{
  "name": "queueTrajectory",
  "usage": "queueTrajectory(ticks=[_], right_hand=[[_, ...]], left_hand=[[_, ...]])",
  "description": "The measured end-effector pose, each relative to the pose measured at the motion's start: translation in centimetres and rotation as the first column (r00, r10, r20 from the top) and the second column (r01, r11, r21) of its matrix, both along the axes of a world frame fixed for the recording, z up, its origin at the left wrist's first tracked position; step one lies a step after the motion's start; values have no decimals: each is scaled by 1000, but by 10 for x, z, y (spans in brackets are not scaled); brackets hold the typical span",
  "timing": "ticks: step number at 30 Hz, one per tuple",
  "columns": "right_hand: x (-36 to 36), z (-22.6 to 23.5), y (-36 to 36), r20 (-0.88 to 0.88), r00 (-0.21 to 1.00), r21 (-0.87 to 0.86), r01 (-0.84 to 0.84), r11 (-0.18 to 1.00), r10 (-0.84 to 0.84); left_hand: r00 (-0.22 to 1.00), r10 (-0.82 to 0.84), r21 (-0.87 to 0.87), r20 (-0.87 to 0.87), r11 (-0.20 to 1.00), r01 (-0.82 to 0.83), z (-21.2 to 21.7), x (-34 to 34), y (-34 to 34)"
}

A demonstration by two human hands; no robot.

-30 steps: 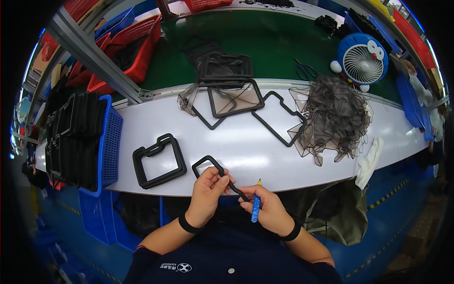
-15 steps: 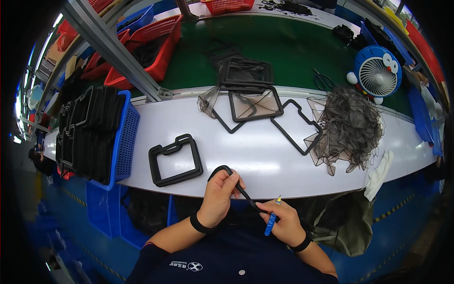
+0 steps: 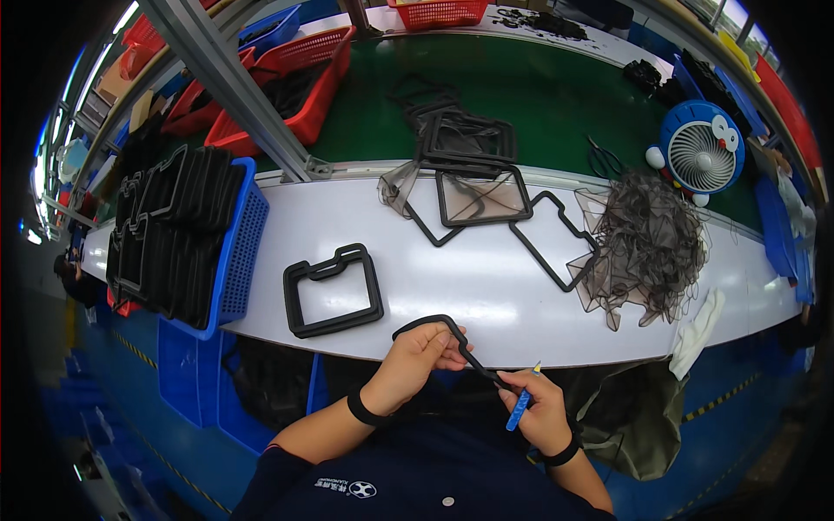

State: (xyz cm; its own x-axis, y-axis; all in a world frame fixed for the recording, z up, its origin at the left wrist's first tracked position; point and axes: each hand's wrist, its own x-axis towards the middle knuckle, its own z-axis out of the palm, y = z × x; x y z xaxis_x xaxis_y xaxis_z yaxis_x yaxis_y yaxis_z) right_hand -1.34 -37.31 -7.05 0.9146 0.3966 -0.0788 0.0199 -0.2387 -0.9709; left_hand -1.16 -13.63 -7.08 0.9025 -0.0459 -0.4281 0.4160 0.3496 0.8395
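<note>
A black frame [image 3: 467,347], thin and bent in outline, is held tilted at the table's front edge. My left hand [image 3: 420,356] is closed on its left part, with the thumb and fingers around the strip. My right hand [image 3: 540,415] pinches the frame's lower right end and also grips a slim blue tool [image 3: 519,410] with a pale pointed tip. Part of the frame is hidden by my hands. To the left of them a small stack of black frames [image 3: 375,295] lies on the white table [image 3: 434,286].
A blue basket [image 3: 248,239] packed with black frames stands at left. Beyond my hands lie mesh-covered frames [image 3: 483,193] and a heap of dark mesh [image 3: 651,252]. A white glove [image 3: 698,334], scissors [image 3: 605,158], a blue fan [image 3: 702,148] and a red basket [image 3: 323,95] surround them.
Both hands have shifted slightly right with the black frame, whose upper bend shows more now. My left fingers have spread a little around it. The whole view has also shifted slightly.
</note>
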Motion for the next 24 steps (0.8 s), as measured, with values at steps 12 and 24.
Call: queueTrajectory(ticks=[12,24], right_hand=[[42,15,-11,-119,956,-23,267,963,-268],[51,12,-6,586,790,-283,410,867,-181]], left_hand=[[656,-747,581,109,583,567,-6,-66,45],[959,104,964,-263,-18,266,-124,-208,210]])
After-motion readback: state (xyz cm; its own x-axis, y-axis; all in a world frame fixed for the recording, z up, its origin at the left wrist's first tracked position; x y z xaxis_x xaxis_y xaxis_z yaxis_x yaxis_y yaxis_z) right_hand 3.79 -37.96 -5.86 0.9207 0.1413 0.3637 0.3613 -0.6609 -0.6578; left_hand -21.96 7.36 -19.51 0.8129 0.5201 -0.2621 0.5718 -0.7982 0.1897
